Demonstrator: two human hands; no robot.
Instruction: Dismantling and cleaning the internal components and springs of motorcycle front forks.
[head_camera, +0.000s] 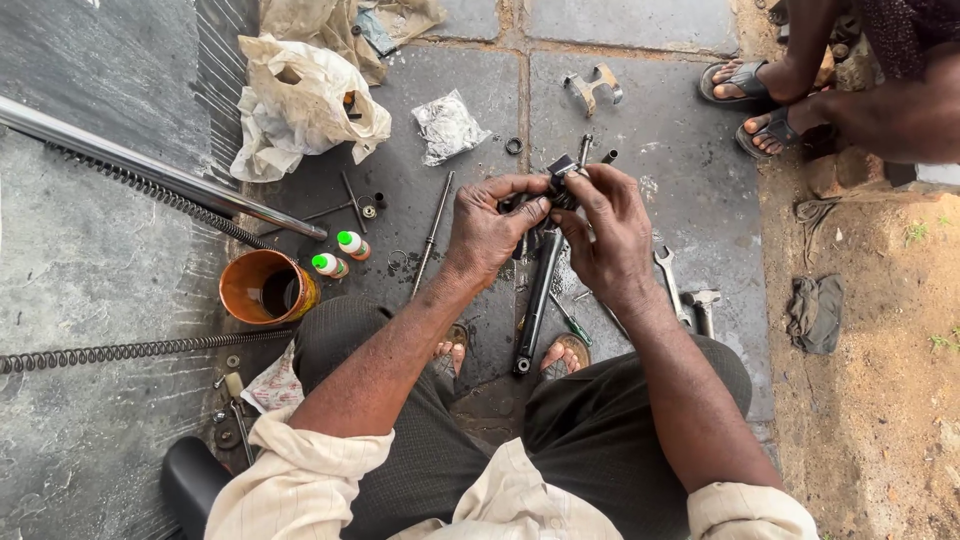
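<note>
Hands, left (490, 228) and right (610, 235), pinch a small dark metal fitting (560, 180) atop a black shock-absorber rod (538, 300); fingers closed firmly, best kept steady.

Grey stone-slab floor (640, 110) under me — orange cup (266, 287), two green-capped bottles (340, 255), long coil spring (130, 352), chrome tube (150, 170), crumpled plastic bags (305, 100), spanner (668, 280) — dark rag (817, 312) on the dirt beside.

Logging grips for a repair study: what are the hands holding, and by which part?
Both hands, left hand and right hand, pinch the top end of a black rod with their fingers.
</note>
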